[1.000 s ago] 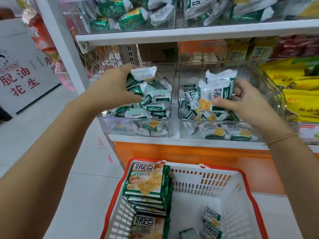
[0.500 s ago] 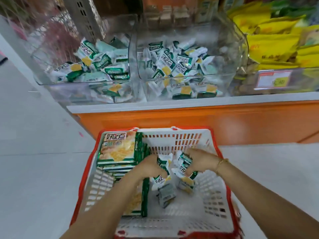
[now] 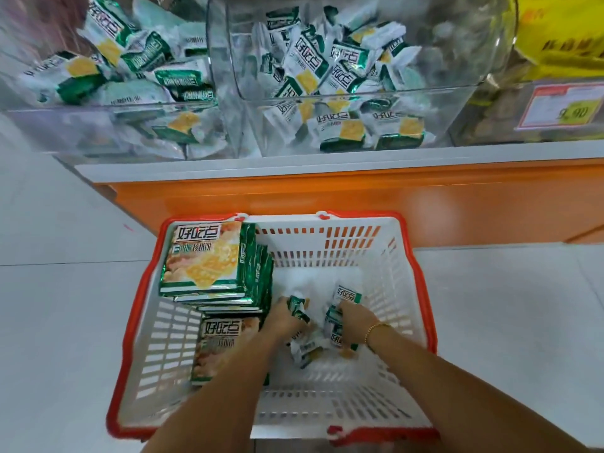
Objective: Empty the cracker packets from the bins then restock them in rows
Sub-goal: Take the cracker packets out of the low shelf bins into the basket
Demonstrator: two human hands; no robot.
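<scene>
Head view, looking down into a red-rimmed basket that stands on the floor before a shelf.

Left hand: its fingers are curled round green-and-white packets, low in the middle of the basket.

Right hand, with a bracelet at the wrist: its fingers and thumb are curled round more packets, and one of these stands up above the knuckles. This hand lies just beside the left hand, and the two are apart.

Further packets lie loose on the basket floor, under and between both hands. Large packs of the same brand are stacked flat along the basket's left side, and the lowest lies against the left forearm.

On the shelf two clear bins stand side by side, the left bin and the right bin. Each holds a jumbled heap of packets.

Right of the bins are a price tag and yellow bags. Below the shelf edge runs an orange panel.
</scene>
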